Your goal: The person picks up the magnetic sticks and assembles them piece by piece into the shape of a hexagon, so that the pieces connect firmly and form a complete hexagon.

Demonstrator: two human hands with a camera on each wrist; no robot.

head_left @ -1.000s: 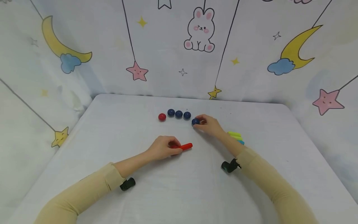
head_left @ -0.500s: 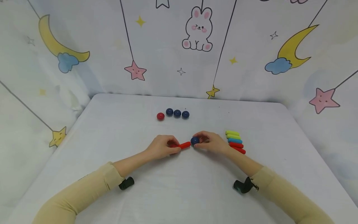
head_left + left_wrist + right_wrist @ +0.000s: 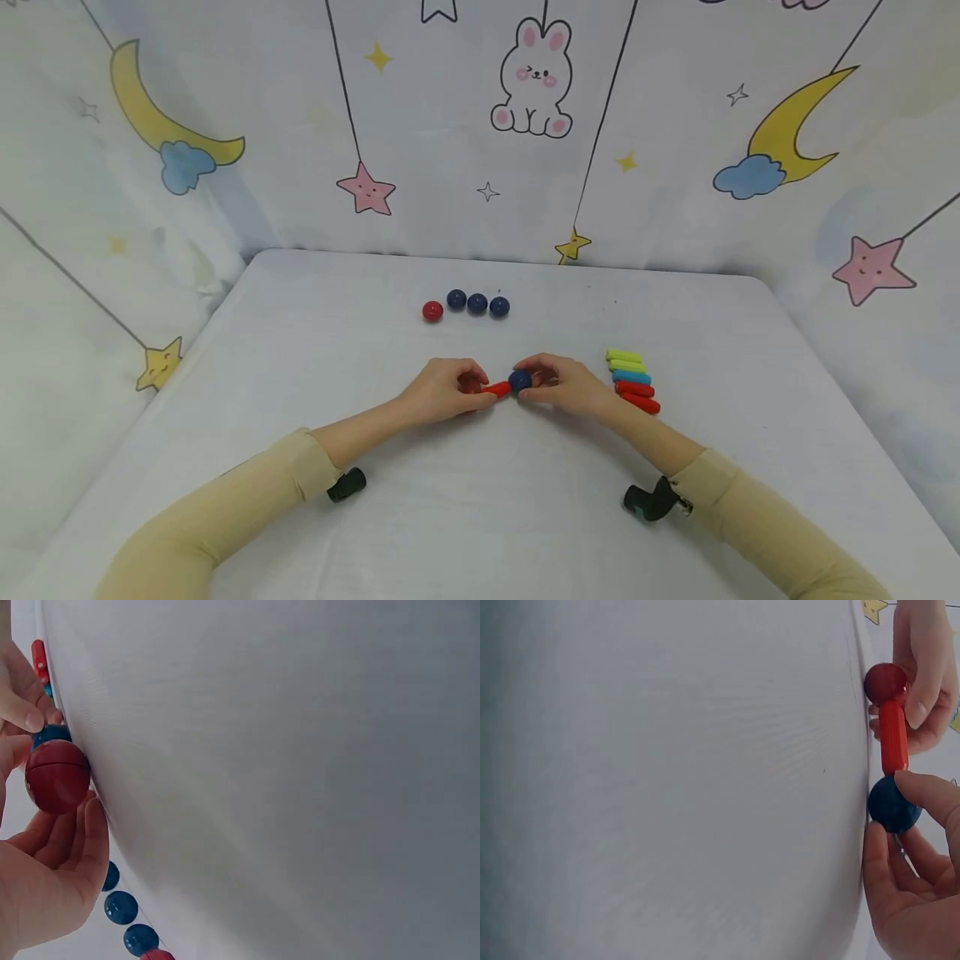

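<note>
My left hand (image 3: 446,390) pinches a red rod (image 3: 498,389) near its left end, where a red ball (image 3: 886,682) is joined to it. From the other side my right hand (image 3: 566,383) grips a dark blue ball (image 3: 520,381) between thumb and fingers. In the right wrist view the blue ball (image 3: 894,805) meets the rod's free end, so red ball, rod and blue ball form one line. The left wrist view looks along it: the large red ball (image 3: 58,780) hides the rod and most of the blue ball.
Farther back on the white table (image 3: 337,325) sit a loose red ball (image 3: 432,312) and three dark blue balls (image 3: 477,304). Right of my right hand lie two yellow-green rods (image 3: 626,361), a blue rod (image 3: 632,377) and two red rods (image 3: 636,396). A printed curtain (image 3: 435,108) hangs behind.
My right hand has brought the blue ball from beside the back row towards me, up to the rod's end. My left hand has shifted slightly right along with the rod.
</note>
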